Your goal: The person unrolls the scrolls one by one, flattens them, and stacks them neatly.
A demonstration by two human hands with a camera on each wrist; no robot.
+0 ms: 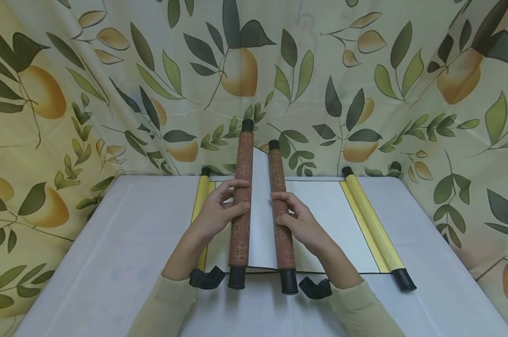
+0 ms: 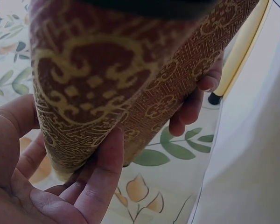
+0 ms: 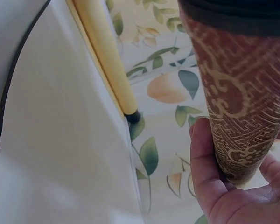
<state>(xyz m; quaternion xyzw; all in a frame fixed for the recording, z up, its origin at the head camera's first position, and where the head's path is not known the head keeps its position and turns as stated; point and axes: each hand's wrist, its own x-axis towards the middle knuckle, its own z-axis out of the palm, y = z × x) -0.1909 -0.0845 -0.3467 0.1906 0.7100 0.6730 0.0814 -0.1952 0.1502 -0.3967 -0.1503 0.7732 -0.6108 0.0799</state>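
Note:
My left hand point(image 1: 214, 213) grips a red-brown brocade scroll roll point(image 1: 240, 238) with gold medallions and black end knobs. A matching roll point(image 1: 284, 248) is gripped in my right hand point(image 1: 303, 223), thumb on the near face. Between the two rolls runs a narrow stretch of white, dark-edged scroll sheet point(image 1: 263, 220). Both rolls are held close over a second white sheet point(image 1: 327, 215) spread on the table, which has a yellow roller point(image 1: 373, 220) on its right and another yellow roller point(image 1: 200, 199) on its left. In the right wrist view, fingers point(image 3: 205, 163) curl around the roll's underside.
A white cloth covers the table point(image 1: 127, 248). Behind it hangs a curtain point(image 1: 153, 117) printed with fruit and leaves. Black wrist mounts point(image 1: 207, 278) sit below both hands, and the right yellow roller's black knob point(image 1: 403, 280) extends toward the front.

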